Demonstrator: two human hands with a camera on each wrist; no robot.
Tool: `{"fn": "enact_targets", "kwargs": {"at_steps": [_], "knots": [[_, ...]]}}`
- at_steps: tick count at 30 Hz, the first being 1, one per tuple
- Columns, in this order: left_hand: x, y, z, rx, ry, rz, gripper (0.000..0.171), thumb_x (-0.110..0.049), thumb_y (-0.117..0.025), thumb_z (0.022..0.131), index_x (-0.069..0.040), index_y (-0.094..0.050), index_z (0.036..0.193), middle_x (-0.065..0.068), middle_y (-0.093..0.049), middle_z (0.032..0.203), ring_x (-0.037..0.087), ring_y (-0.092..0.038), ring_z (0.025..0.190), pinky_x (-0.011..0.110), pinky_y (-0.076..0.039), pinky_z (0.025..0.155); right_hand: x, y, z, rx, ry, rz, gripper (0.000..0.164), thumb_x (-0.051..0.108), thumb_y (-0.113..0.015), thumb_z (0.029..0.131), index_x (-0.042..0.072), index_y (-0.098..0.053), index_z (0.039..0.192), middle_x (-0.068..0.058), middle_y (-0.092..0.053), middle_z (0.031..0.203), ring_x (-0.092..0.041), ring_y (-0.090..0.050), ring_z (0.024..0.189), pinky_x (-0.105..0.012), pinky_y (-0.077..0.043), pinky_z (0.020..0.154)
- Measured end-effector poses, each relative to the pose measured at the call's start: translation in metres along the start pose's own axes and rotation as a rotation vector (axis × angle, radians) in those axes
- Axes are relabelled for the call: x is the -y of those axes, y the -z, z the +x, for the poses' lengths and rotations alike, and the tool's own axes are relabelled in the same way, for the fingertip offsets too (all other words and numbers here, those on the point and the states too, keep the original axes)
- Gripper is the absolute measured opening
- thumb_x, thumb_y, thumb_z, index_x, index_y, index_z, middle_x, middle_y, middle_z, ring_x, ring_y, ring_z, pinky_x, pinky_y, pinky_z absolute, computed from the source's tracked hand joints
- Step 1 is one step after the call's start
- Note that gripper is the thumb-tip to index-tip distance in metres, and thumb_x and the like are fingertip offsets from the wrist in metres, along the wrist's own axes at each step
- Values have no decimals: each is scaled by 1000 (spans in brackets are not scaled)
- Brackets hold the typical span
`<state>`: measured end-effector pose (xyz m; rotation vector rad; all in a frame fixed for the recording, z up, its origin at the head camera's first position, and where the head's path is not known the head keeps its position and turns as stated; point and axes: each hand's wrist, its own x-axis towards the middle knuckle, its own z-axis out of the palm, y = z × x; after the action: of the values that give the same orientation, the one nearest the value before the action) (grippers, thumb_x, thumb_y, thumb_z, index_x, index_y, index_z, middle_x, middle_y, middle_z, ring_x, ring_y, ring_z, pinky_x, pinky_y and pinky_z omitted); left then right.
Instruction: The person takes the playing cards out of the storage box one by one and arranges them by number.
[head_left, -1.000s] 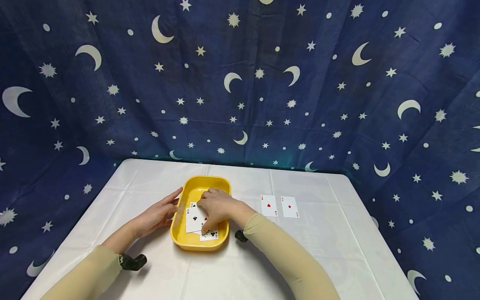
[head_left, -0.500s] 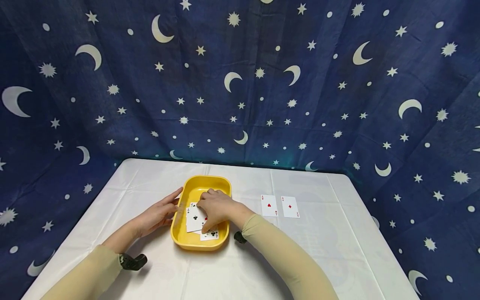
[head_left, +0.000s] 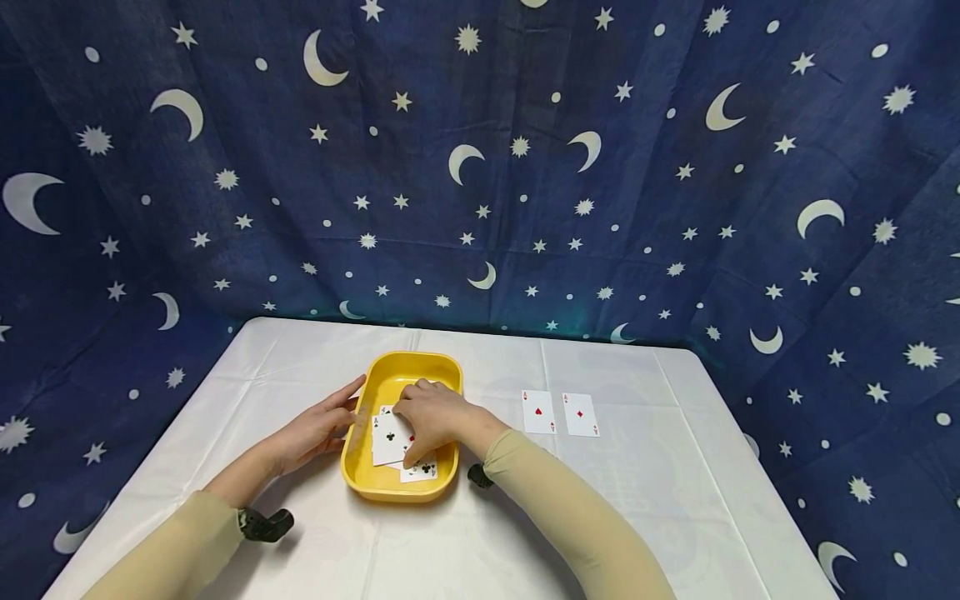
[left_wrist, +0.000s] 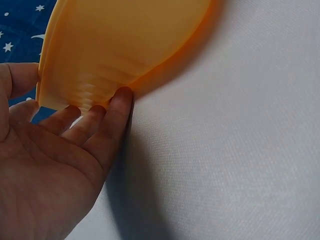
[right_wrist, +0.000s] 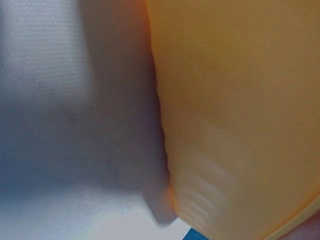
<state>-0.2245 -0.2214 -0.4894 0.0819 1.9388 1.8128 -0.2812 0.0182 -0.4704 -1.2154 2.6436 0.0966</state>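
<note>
In the head view, a yellow tray (head_left: 402, 495) stands on the table, with several playing cards overlapping in it. An ace of clubs (head_left: 389, 437) lies face up on the left of the pile, and another club card (head_left: 418, 472) shows at its lower right. My right hand (head_left: 437, 417) is bent over the cards, thumb and index fingertip down at them; a red pip shows between. I cannot tell whether it pinches a card. The left wrist view has my left hand (left_wrist: 60, 150) with its fingertips (left_wrist: 121, 98) against the tray's outer wall and the thumb near the rim.
An ace of hearts (head_left: 537, 412) and an ace of diamonds (head_left: 581, 414) lie face up side by side, right of the tray. A white cloth (head_left: 645, 500) covers the table. Behind it hangs a dark blue curtain (head_left: 420, 167) with moons and stars.
Almost nothing differs: both hands, the tray and the cards keep their places. The right forearm has shifted very slightly to the left.
</note>
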Motion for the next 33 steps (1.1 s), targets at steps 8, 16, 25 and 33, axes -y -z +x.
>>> {"fn": "enact_targets", "kwargs": {"at_steps": [8,16,25,33], "knots": [[0,0,1,-1,4,-16,77,-14,-49,103,-29,-9,166,21,-17,167,37,-44,140,42,-50,104,-1,3,-3,-18,31,-3,84,67,-84,70,25,-61,139,8,-55,130,-13,-44,118,-34,-37,108],[-7,-4,0,-18,17,-22,77,-13,-47,101,-26,-9,167,23,-17,167,38,-42,141,47,-47,107,-7,12,-12,-62,39,58,82,58,-86,72,23,-59,141,7,-55,131,-14,-42,117,-33,-37,107],[-5,-4,2,-35,9,-16,73,-16,-47,104,-26,-10,167,24,-24,164,38,-44,140,46,-48,106,-17,18,-22,-106,28,82,89,63,-84,71,22,-57,146,4,-53,140,-16,-42,126,-33,-37,110],[-4,-5,2,-33,3,-16,72,-18,-47,106,-25,-10,167,24,-24,164,37,-43,140,44,-48,106,-28,21,-36,-161,8,154,89,63,-84,72,21,-57,146,2,-53,141,-18,-41,131,-35,-35,113]]}}
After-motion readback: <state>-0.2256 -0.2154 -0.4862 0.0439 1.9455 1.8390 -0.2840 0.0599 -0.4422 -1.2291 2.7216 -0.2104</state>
